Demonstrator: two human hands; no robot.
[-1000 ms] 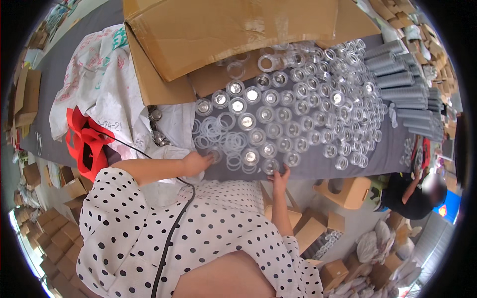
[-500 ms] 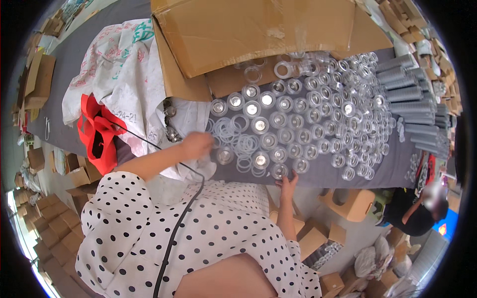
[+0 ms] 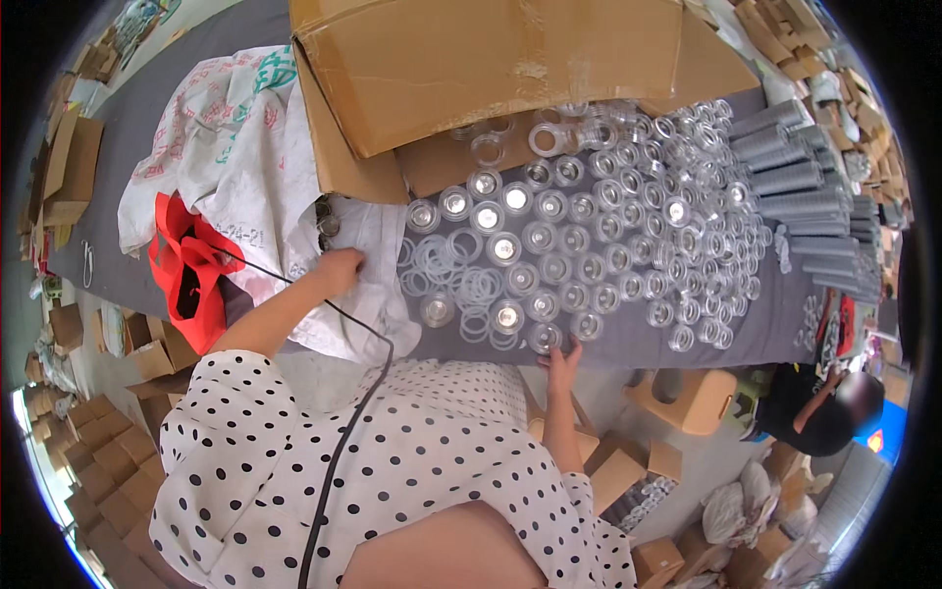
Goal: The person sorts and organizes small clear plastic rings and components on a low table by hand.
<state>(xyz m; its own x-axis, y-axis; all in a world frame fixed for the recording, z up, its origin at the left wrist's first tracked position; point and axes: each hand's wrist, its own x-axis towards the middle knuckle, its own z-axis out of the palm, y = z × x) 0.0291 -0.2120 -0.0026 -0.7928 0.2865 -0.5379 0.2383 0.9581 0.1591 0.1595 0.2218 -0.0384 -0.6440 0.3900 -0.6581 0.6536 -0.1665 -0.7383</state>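
Route the black cable (image 3: 343, 442) aside. With the right hand's (image 3: 559, 359) grip apart at the nearest clear cup (image 3: 546, 338), on the table's (image 3: 626, 342) front edge, steady lightly. Farther in, beside the white sack (image 3: 235, 162), cannot tell the left hand's (image 3: 340, 273) grip; preferably take metal pieces (image 3: 329, 225) singly.

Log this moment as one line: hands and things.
left hand: over sack | right hand: at cup | rings: on table

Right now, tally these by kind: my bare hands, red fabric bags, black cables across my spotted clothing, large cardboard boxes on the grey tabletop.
Left hand and right hand: 2
Red fabric bag: 1
Black cable: 1
Large cardboard box: 1
Total: 5
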